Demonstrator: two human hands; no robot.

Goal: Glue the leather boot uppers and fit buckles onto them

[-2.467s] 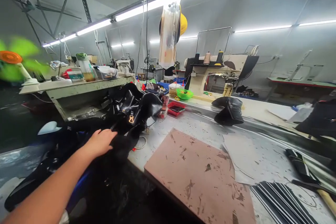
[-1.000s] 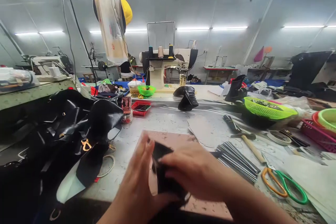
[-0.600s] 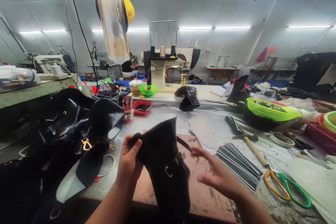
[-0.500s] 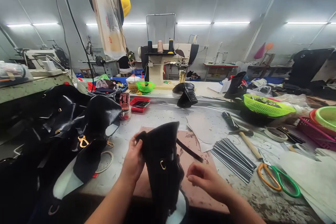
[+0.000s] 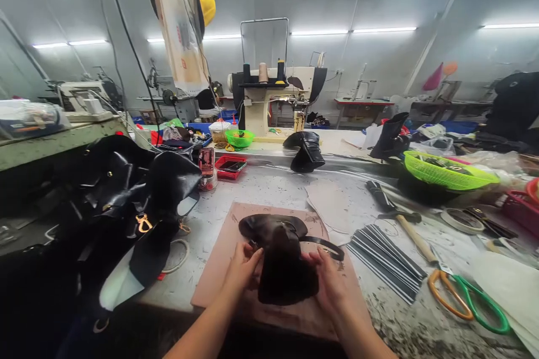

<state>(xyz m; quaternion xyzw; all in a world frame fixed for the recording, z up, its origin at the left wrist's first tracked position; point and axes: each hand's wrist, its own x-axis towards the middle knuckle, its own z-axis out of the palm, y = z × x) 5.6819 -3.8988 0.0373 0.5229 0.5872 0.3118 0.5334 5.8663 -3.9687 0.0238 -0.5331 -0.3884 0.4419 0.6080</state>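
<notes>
A black leather boot piece [image 5: 281, 255] with a thin strap lies flat on the brown work board [image 5: 219, 266] in front of me. My left hand [image 5: 242, 266] grips its left edge, fingers curled on the leather near a small metal ring. On the right edge, my right hand [image 5: 327, 279] presses and holds the same piece, its fingers closed on it.
A heap of black leather pieces [image 5: 118, 202] fills the left of the bench. Black strips [image 5: 385, 255], a hammer [image 5: 400, 219] and orange-green scissors [image 5: 463, 297] lie to the right. A green basket [image 5: 448, 171], a sewing machine [image 5: 273, 95] and a black boot upper [image 5: 306, 152] stand farther back.
The leather piece was taken from the heap on the left, held upright in my left hand, and now lies flat on the board with both hands on it.
</notes>
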